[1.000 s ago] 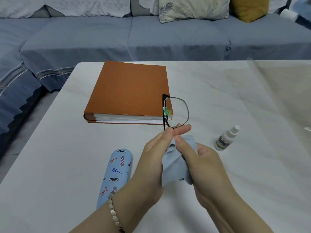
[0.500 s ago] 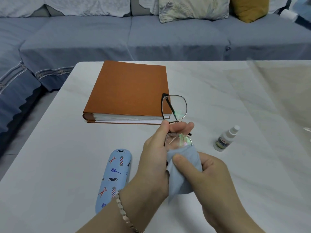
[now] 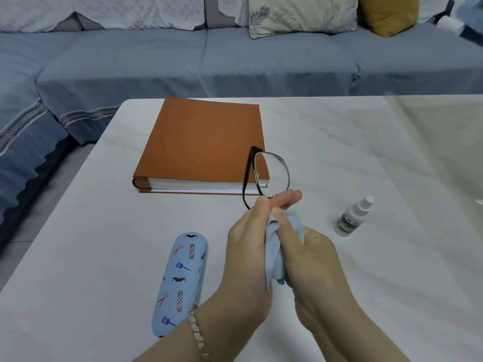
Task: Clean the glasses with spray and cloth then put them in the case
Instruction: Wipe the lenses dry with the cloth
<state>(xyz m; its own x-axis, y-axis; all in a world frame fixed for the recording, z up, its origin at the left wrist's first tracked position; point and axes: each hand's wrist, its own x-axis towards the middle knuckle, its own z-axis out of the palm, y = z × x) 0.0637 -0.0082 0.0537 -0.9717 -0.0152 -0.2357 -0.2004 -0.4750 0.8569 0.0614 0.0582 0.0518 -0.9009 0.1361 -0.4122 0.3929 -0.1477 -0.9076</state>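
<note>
Head view: the left hand (image 3: 248,246) pinches the glasses (image 3: 269,176) at the frame, lifting them above the table (image 3: 104,244). The right hand (image 3: 311,254) presses the blue cloth (image 3: 277,254) around the lower lens, which is hidden. The upper lens stands clear before the orange book (image 3: 203,142). Wiping goes best with light circular strokes and a steady frame grip. The closed case (image 3: 180,283) and spray bottle (image 3: 352,218) wait nearby.
</note>
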